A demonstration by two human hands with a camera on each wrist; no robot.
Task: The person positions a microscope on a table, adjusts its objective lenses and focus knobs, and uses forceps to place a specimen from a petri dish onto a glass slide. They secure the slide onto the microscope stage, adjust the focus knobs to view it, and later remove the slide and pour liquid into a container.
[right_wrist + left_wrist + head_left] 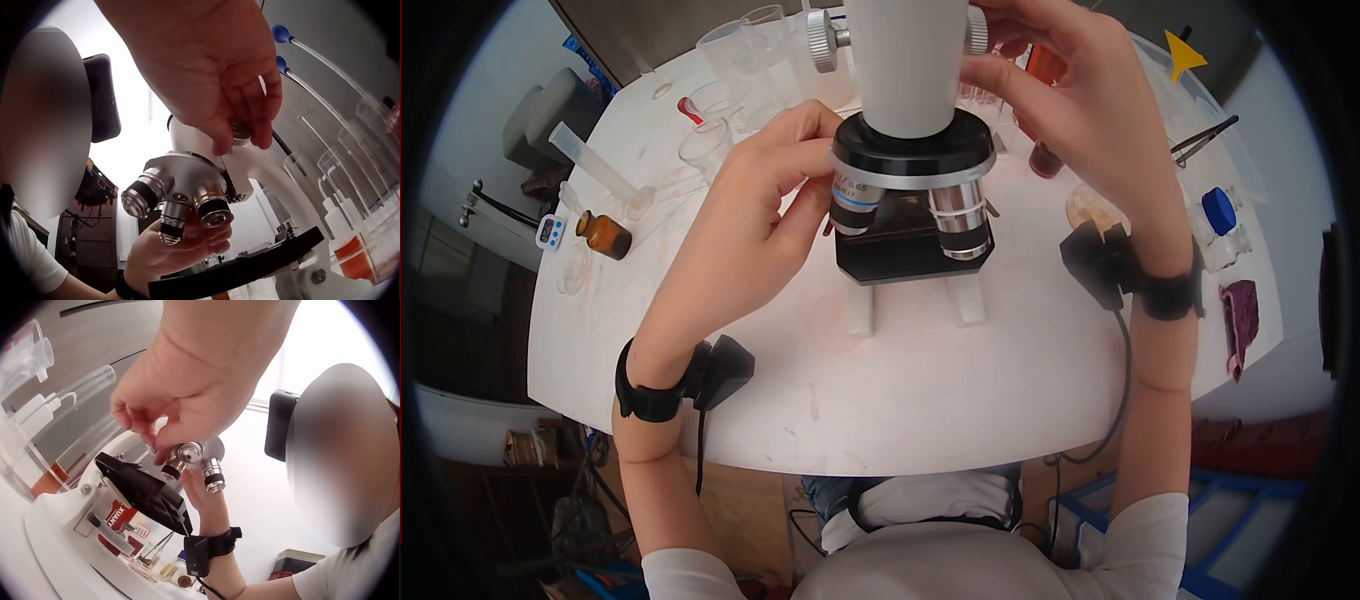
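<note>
An amber bottle (607,238) sits on the counter (1000,400), left of the left grip (745,210), whose curled fingers pinch the blue-ringed lens (855,195). Between both grips stands the microscope (910,70). The right grip (1088,115) holds its side knob (977,30) between thumb and fingers; right of it is a blue cap (1218,210).

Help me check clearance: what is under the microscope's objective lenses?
A black stage, with a gap showing in the right wrist view. From above, the nosepiece covers part of it; what lies there is hidden.
</note>
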